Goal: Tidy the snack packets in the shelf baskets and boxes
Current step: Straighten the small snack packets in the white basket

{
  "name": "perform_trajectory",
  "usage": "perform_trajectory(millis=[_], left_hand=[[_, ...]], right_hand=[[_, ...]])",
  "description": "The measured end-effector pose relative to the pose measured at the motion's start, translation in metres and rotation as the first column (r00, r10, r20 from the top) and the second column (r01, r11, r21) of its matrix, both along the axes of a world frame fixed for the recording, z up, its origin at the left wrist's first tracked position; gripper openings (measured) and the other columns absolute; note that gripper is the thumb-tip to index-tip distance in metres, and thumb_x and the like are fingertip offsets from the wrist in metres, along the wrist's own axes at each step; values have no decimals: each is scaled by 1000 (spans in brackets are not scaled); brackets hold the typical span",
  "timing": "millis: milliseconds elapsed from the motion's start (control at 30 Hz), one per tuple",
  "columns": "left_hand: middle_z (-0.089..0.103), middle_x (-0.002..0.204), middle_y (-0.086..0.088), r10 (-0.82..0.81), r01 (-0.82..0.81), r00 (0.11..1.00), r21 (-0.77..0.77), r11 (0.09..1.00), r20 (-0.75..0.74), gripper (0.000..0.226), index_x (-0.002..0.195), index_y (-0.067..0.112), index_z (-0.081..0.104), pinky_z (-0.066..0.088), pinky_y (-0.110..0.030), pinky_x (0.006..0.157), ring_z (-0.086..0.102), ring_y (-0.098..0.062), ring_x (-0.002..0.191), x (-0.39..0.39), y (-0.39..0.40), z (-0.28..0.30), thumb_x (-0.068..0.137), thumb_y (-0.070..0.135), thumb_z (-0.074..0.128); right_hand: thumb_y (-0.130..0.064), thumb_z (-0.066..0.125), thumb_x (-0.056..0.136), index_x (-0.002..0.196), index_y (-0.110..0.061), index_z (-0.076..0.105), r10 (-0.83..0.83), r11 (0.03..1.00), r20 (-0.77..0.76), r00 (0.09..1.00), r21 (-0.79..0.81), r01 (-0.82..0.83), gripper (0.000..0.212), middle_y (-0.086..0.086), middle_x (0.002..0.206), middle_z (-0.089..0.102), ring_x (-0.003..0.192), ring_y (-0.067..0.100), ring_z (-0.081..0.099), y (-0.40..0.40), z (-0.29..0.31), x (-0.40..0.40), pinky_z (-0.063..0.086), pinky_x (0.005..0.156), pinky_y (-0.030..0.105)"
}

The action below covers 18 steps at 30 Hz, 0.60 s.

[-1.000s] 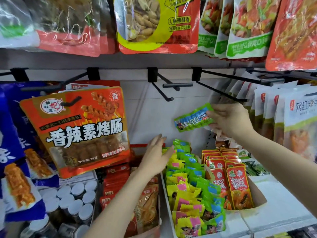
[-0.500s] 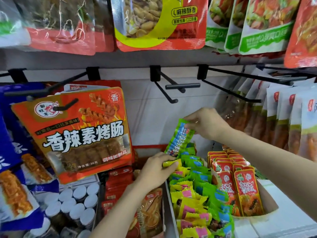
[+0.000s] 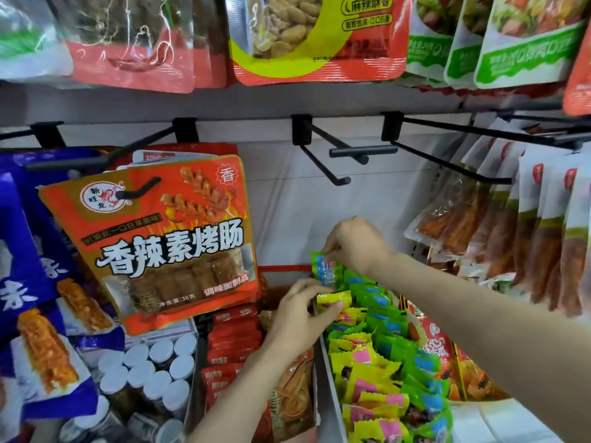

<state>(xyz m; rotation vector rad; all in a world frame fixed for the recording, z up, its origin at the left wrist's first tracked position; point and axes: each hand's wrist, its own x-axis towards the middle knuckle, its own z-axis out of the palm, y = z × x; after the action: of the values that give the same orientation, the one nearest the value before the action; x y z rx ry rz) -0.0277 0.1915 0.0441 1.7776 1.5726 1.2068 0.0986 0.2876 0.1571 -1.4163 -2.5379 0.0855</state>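
Head view: the right hand (image 3: 355,243) pinches a green packet (image 3: 324,270) upright at the box's (image 3: 331,372) 12 o'clock end; half a second ago it was higher. The left hand (image 3: 302,314), at 10 o'clock, grips a yellow packet (image 3: 334,296) against the white rim, bare wall above

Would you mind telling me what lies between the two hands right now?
In the head view, one upright green-and-blue snack packet, pinched by the right hand, stands just above the left hand, which holds a yellow packet.
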Motion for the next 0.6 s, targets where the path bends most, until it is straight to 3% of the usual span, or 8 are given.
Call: perform_trajectory(millis=[100,200,400,600], left_hand=[[57,114,21,-26,25,1000,-30,999,-12,29,109,30,69,45,-20,95,52,11,109,0,1,1,85,46,70],[58,115,20,-25,24,1000,-59,998,-16,28,110,33,67,40,-10,92,52,10,108,-2,1,3,86,46,70],[58,118,24,-87,83,996,-167,983,-15,25,111,38,63,30,5,80,50,10,111,-4,-1,10,89,49,64],[56,117,13,-11,9,1000,-145,989,-16,29,114,38,63,37,-16,91,51,0,112,-3,1,8,87,49,66]], right_hand=[[-25,80,76,92,-21,79,-24,997,-32,999,-76,22,16,-1,97,76,98,19,66,-8,-18,2,50,84,27],[-26,83,74,91,-22,79,-40,991,-11,999,-125,38,19,2,96,76,97,20,67,-6,-20,-3,52,86,30],[-24,83,73,94,-19,79,10,985,43,999,-172,-2,22,-4,97,76,96,10,68,5,-7,0,44,84,15],[-15,80,78,97,-13,78,33,974,33,999,-225,-24,19,2,100,76,97,14,68,5,-22,0,46,84,17]])
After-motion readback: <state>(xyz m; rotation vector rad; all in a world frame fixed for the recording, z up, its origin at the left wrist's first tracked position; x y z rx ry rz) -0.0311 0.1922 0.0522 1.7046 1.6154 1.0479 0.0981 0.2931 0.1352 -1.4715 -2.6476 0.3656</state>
